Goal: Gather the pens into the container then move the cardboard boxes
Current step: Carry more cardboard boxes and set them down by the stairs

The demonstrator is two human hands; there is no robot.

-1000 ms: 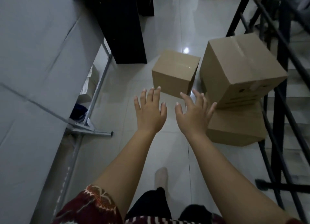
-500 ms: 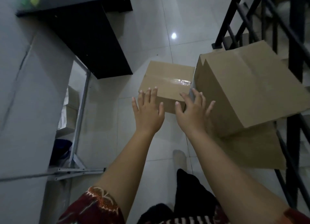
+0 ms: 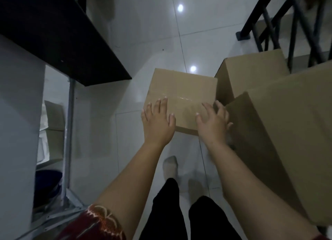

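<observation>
A small taped cardboard box (image 3: 181,90) sits on the white tiled floor straight ahead. My left hand (image 3: 157,123) hovers over its near left corner, fingers spread, holding nothing. My right hand (image 3: 212,122) is over its near right corner, fingers apart, close to the side of a large cardboard box (image 3: 291,131) stacked at the right. Another big box (image 3: 251,72) stands behind that one. No pens or container are visible.
A white table (image 3: 18,113) with metal legs fills the left side, with small boxes underneath. A black desk (image 3: 53,32) stands at the upper left. Black stair railing (image 3: 280,22) rises at the upper right. My feet and legs are below on the floor.
I have stepped closer and leaned over the boxes. Both hands have moved forward and down, from short of the small box to right over its near corners.
</observation>
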